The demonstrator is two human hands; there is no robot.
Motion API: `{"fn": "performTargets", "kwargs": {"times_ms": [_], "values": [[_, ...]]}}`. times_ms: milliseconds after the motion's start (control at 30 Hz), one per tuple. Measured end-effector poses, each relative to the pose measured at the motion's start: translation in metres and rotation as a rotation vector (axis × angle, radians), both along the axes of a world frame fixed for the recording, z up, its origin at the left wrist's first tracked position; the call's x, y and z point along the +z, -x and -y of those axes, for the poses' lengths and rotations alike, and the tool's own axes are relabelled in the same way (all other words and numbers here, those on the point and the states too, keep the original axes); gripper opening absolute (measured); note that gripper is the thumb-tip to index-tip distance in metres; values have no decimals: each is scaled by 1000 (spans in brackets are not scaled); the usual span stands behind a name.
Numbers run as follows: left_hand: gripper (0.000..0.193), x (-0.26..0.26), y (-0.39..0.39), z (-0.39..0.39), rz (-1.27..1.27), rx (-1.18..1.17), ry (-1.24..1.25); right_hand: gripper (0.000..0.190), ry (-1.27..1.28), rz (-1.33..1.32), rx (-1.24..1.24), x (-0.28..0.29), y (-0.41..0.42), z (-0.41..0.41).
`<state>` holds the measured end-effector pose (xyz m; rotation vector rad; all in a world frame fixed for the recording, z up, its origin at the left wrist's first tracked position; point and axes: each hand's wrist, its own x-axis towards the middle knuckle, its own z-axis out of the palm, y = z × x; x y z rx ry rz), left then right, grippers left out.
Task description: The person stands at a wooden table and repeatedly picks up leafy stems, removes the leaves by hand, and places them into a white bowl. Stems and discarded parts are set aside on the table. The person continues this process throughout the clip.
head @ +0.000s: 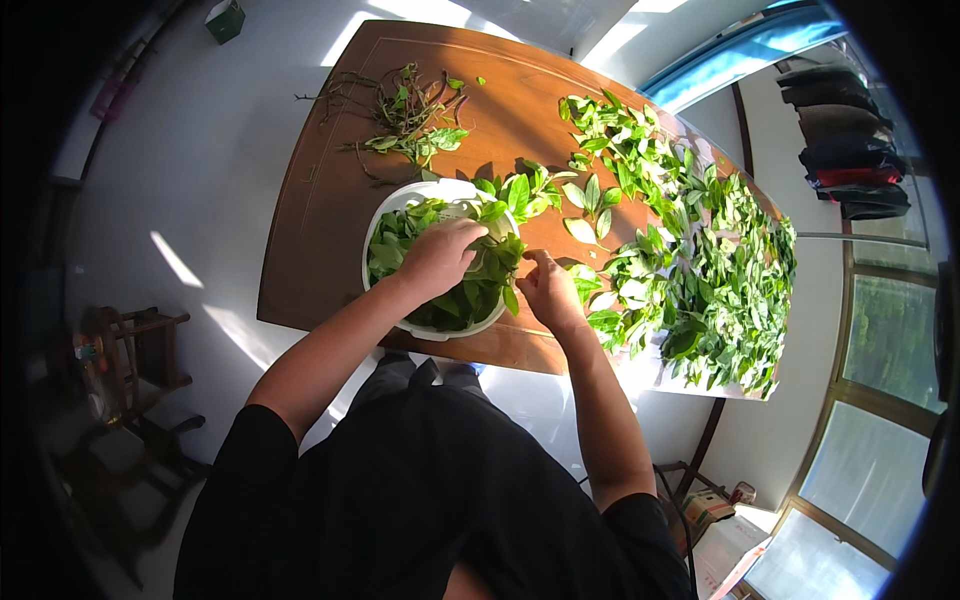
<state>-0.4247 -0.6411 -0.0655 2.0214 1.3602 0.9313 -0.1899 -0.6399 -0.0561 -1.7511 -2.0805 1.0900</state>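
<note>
A round white plastic tub (368,244) full of loose green leaves (390,244) stands at the table's near edge. Over it is my left hand (442,256), its fingertips among the leaves; whether they grip one is hidden. A leafy sprig (506,259) hangs between my two hands above the tub's right side. At the tub's right rim, my right hand (551,289) pinches the lower end of this sprig. Several leafy shoots (525,191) lie just beyond the tub, and another cut sprig (592,202) rests on bare wood to its right.
The wooden table (307,247) bears a heap of stripped stems (409,109) at the far left. A broad layer of leaves (739,277) covers its right end. A wooden chair (142,360) stands on the floor at left, cardboard boxes (724,551) at lower right.
</note>
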Motion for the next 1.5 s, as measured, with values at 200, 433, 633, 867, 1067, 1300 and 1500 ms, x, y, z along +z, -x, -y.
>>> {"fn": "performTargets", "kwargs": {"times_ms": [200,433,633,867,1067,1300,1500], "values": [[16,-22,-26,-22,-416,-209,-37,41,-21,-76,-84,6,-23,11],[18,29,-51,-4,-356,-200,-180,31,83,-345,-232,4,-60,29],[26,64,-86,-3,-424,-207,-314,44,-57,-564,-279,21,-88,38],[21,89,-117,4,-364,-198,-278,41,-308,-472,3,63,-124,44],[18,96,-140,11,-369,-190,-319,16,-297,-471,33,62,-141,50],[9,97,-160,25,-336,-133,-343,22,-156,-857,-724,2,-162,41],[11,98,-160,24,-309,-100,-366,21,-444,-934,-445,19,-164,51]]}}
